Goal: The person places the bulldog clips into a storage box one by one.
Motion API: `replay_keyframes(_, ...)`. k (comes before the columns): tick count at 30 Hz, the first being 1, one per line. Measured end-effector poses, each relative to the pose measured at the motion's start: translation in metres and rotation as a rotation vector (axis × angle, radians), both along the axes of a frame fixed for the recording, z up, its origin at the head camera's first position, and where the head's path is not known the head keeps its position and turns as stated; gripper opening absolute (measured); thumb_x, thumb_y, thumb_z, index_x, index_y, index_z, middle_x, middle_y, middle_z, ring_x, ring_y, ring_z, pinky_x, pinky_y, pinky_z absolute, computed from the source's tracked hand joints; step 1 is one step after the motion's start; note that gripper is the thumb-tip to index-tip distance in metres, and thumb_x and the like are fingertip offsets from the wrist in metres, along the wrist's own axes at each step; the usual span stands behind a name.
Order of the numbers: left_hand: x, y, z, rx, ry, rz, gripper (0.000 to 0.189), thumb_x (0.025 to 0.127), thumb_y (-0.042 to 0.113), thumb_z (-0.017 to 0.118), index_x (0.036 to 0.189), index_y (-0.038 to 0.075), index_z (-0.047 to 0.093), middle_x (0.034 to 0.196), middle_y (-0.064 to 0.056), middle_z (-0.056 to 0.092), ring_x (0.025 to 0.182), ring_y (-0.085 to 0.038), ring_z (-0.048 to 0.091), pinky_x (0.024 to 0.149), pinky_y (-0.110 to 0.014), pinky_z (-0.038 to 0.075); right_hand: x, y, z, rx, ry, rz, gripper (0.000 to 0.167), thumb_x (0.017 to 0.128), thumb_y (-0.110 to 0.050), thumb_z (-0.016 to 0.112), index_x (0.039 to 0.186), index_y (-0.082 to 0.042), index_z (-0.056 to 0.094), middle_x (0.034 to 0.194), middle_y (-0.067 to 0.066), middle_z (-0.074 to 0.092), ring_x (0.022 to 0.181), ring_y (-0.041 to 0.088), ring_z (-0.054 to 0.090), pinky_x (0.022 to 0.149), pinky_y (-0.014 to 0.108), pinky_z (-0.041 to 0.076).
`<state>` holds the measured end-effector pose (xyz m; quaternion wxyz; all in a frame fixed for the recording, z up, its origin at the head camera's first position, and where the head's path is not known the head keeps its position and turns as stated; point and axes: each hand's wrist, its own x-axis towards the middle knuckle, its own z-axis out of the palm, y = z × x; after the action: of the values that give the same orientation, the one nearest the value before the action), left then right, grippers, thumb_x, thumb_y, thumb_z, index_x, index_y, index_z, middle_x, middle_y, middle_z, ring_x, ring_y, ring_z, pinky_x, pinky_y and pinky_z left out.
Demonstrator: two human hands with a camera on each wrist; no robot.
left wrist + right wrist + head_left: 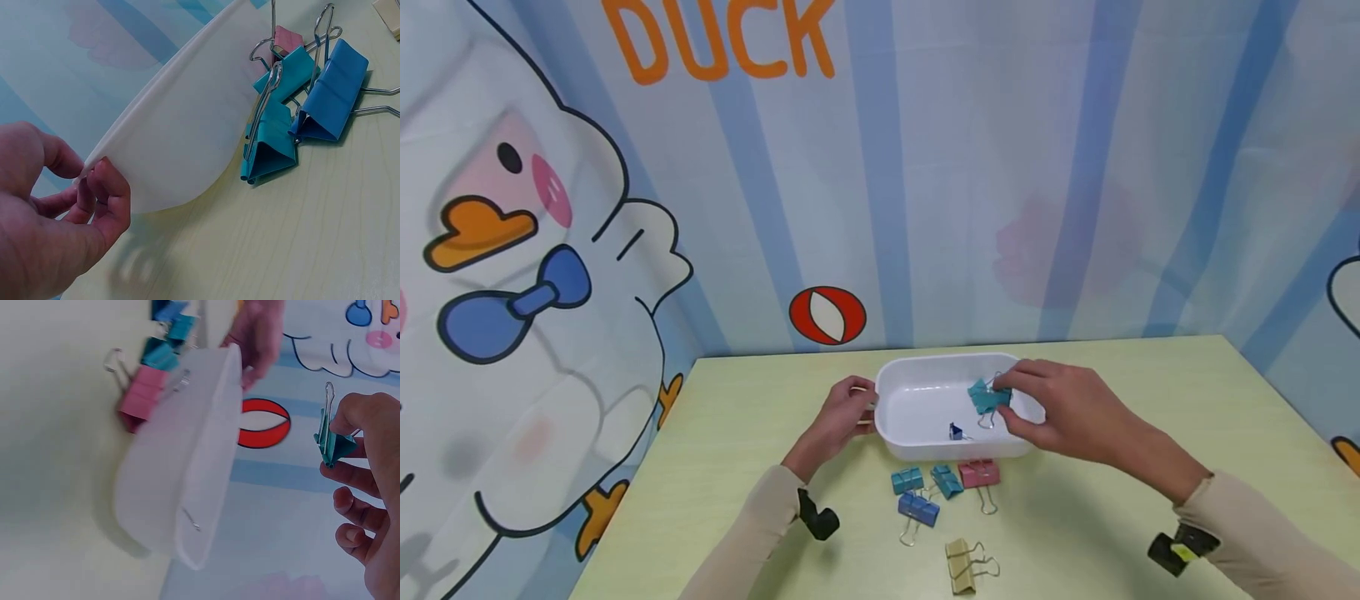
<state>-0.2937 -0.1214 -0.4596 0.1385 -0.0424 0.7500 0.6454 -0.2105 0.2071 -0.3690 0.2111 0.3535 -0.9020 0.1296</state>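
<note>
My right hand [1067,408] pinches a teal binder clip [987,398] between thumb and fingers, over the right part of a white plastic tray [917,450]. In the right wrist view this teal binder clip [334,442] shows a wire handle pointing up, and the other fingers are loosely bent. My left hand [842,408] is at the tray's left end; the left wrist view has its thumb and fingers [112,187] pinching the tray's rim [103,147]. Inside the tray lies a small dark blue binder clip [956,432].
In front of the tray lie two teal binder clips [907,480] [947,481], a blue binder clip [918,508] and a pink binder clip [979,473]. A yellow binder clip [959,567] is nearer the front. Behind the pale table [760,392] hangs a printed curtain [925,208].
</note>
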Motion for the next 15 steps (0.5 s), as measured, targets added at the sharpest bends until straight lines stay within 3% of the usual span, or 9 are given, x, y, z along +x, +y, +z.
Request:
replay_keyframes(7,-0.002,-0.002,-0.002,0.003,0.003,-0.005,0.032,0.108,0.017,0.056,0.136,0.001,0.053,0.127,-0.020,0.061,0.100,-0.029,0.067,0.081,-0.031,0.062,-0.030,-0.011,0.023,-0.074,0.013,0.008,0.024,0.092,-0.022,0.080,0.113,-0.011,0.078,0.110,0.006,0.077,0.080,0.019,0.074,0.063,0.032,0.059)
replay_keyframes(15,-0.001,-0.002,-0.003,0.017,0.012,-0.005,0.031,0.108,0.016,0.056,0.135,0.001,0.053,0.124,-0.020,0.062,0.097,-0.027,0.068,0.078,-0.030,0.062,-0.051,-0.022,0.026,-0.085,-0.011,0.001,0.025,0.094,-0.022,0.078,0.116,-0.009,0.077,0.110,0.007,0.077,0.083,0.022,0.073,0.068,0.039,0.061)
